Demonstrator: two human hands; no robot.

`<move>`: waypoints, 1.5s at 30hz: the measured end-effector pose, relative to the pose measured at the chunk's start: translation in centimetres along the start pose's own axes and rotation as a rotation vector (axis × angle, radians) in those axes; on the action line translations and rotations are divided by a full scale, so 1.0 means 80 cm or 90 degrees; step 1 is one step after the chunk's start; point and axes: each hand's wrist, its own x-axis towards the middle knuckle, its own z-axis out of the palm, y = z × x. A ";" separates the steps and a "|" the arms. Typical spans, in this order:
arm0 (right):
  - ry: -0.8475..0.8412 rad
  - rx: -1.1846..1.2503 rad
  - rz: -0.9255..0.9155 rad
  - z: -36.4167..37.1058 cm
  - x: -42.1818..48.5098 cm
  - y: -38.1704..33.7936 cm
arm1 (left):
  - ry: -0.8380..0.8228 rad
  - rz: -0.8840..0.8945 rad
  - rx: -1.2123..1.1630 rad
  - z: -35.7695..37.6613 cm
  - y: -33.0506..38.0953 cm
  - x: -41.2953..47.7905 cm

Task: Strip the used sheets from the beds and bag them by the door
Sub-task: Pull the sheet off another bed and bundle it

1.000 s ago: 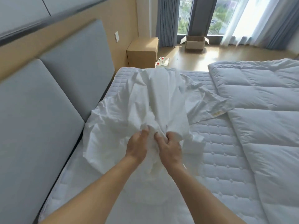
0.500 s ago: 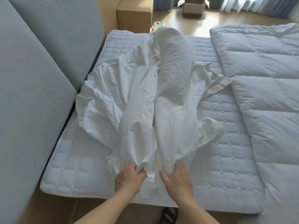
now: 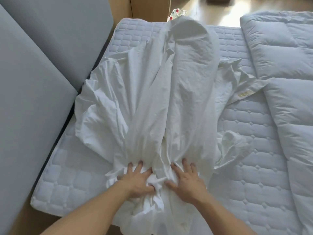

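Used sheet [image 3: 169, 99], bunched lengthwise across the mattress [image 3: 254, 167], near end at its near edge: my left hand [image 3: 137, 179] pinches a fold, right hand [image 3: 186, 178] presses flat.

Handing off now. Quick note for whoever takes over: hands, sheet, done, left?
Left hand: spread on the bunched sheet at the near edge of the mattress, fabric gathered at its thumb; grip unclear.
Right hand: open, fingers flat on the same sheet.
Sheet: loose, in a long heap across the bare mattress; duvet lies to the right.
Done: sheet is off both mattress corners in view.
Left: gather it, bag it. No bag or door in view.
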 end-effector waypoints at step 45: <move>0.270 0.705 -0.063 -0.230 0.128 -0.111 | 0.439 0.048 -0.933 -0.267 0.050 0.020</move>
